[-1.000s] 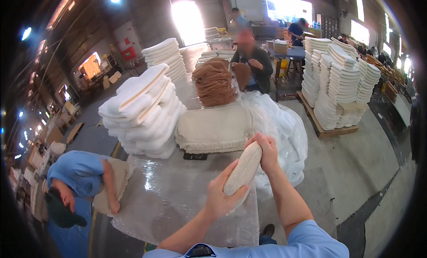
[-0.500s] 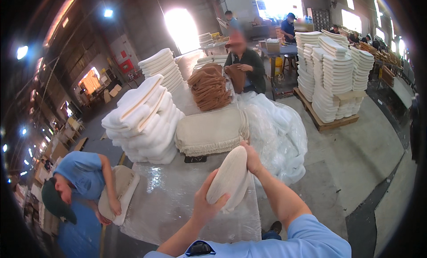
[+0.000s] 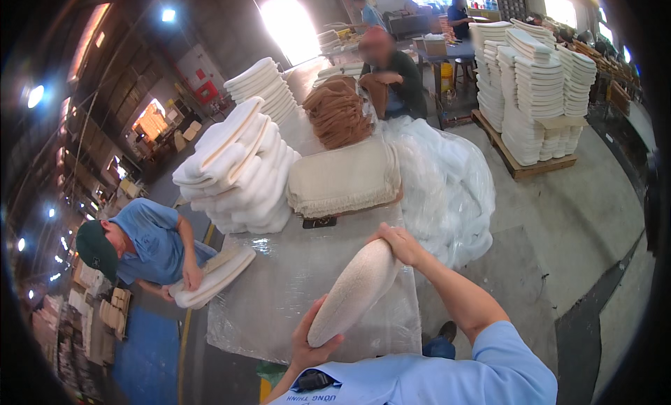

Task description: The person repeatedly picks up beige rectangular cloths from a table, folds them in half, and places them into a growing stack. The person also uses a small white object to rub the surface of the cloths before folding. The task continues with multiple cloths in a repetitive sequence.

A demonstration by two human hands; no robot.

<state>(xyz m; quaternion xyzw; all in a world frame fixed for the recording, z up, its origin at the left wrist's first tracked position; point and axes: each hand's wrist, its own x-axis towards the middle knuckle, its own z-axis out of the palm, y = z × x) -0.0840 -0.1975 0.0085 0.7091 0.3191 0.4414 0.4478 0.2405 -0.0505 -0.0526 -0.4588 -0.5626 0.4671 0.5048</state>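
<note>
Between my hands, above the plastic-covered table (image 3: 241, 300), I hold a cream fabric-covered cushion (image 3: 356, 290), tilted with its edge toward me. My left hand (image 3: 314, 341) is closed round its lower left end. At the upper right end my right hand (image 3: 400, 244) grips it, fingers over the tip. Just beyond lies a neat stack of beige cushion covers (image 3: 344, 176) with ruffled edges. Left of that stack rise piled white cushions (image 3: 237, 171). To its right is a heap of white padding (image 3: 447, 195) in clear plastic.
At the left, a person in blue (image 3: 157, 241) handles a pale cushion (image 3: 217, 276). Across the table, another person (image 3: 395, 76) works beside folded brown covers (image 3: 339, 111). Tall stacks of white cushions (image 3: 535, 90) stand on a wooden pallet (image 3: 531, 169) at the right.
The held cushion has turned and come lower, showing more of its long edge, with my left hand further down its end. The left co-worker's cushion has tilted onto its side. My view has shifted.
</note>
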